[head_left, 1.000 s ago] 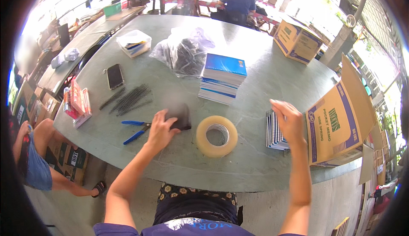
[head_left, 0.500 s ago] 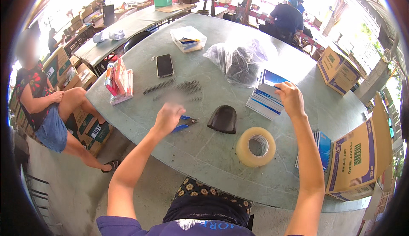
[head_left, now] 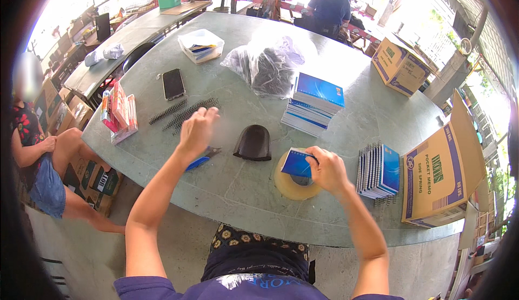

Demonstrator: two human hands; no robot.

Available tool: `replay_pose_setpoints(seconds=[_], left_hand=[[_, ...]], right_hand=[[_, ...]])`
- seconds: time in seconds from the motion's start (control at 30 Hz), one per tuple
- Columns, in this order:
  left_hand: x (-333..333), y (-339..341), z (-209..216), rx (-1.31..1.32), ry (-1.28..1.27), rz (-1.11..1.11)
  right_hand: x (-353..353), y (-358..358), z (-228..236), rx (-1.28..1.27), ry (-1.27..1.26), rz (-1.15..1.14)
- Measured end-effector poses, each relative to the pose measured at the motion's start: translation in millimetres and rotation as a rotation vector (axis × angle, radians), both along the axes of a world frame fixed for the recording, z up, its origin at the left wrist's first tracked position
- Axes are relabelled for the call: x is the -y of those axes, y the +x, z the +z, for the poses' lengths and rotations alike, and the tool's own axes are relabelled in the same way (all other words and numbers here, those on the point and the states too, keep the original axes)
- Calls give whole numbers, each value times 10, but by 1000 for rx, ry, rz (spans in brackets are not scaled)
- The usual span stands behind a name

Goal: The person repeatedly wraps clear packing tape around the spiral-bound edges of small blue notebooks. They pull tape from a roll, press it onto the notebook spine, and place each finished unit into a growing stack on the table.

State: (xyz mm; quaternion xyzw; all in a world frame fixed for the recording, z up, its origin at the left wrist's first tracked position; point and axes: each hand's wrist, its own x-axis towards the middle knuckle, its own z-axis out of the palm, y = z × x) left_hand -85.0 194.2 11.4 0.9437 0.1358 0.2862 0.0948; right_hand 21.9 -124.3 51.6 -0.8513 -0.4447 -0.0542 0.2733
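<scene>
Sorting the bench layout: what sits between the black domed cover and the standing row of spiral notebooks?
In the head view, the tape roll and right hand holding a small blue notebook.

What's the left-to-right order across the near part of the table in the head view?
red packets → left hand → black curved holder → small blue notebook held in right hand → upright row of spiral notebooks → open cardboard box.
</scene>
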Motion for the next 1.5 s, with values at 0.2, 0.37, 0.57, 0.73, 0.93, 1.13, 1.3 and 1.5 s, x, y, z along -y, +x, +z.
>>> replay_pose_setpoints(seconds=[0.2,0.37,0.57,0.73,0.93,1.13,1.3,1.5], left_hand=[[733,-301,279,6,-893,-452],[925,-339,186,-11,-1314,-580],[969,-411,230,-162,-1452,-673],[1021,-396,128,-121,-1652,-884],[1038,-388,211,-199,-1538,-715],[1278,-287,181,-120,-957,-503],[1345,-203,202,-73,-898,-418],[1352,-67,207,316,-215,-407]], right_hand=[[-32,-142,96,44,33,-34],[-1,-187,-14,20,114,3],[-16,-230,42,-56,105,45],[-59,-259,-6,-47,87,37],[-65,-275,19,-107,110,54],[-105,-298,18,-97,152,30],[-93,-296,42,-142,146,78],[-129,-288,46,-82,154,121]])
